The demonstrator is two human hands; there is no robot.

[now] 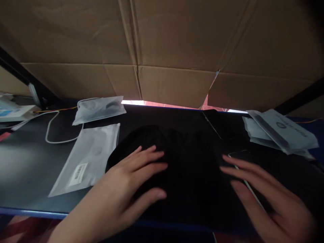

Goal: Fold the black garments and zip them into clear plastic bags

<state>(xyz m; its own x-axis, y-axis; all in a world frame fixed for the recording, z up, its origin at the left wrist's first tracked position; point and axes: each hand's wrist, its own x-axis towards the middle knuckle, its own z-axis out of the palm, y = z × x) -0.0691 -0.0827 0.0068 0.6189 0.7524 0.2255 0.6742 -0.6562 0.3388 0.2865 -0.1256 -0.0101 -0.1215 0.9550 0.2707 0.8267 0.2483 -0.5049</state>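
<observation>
A dark piece of black cloth [182,158] spreads over the middle of the black table; its outline blurs into the tabletop. My left hand [134,179] rests on its left part with fingers stretched and apart. Over on the right, my right hand [263,189] has its fingers extended, slightly smeared by motion, with nothing seen in them. Below that hand lies a thin phone-like slab [250,189] with a pale edge, partly covered by the fingers. Left of the cloth is a frosted zip bag [95,148] with a barcode label.
Behind it lies another frosted pouch [101,108] near a white cable [48,130]. A dark phone [217,123] sits at the back right, beside stacked printed pouches [283,130]. A white box [17,113] stands far left. Cardboard [177,40] walls off the back.
</observation>
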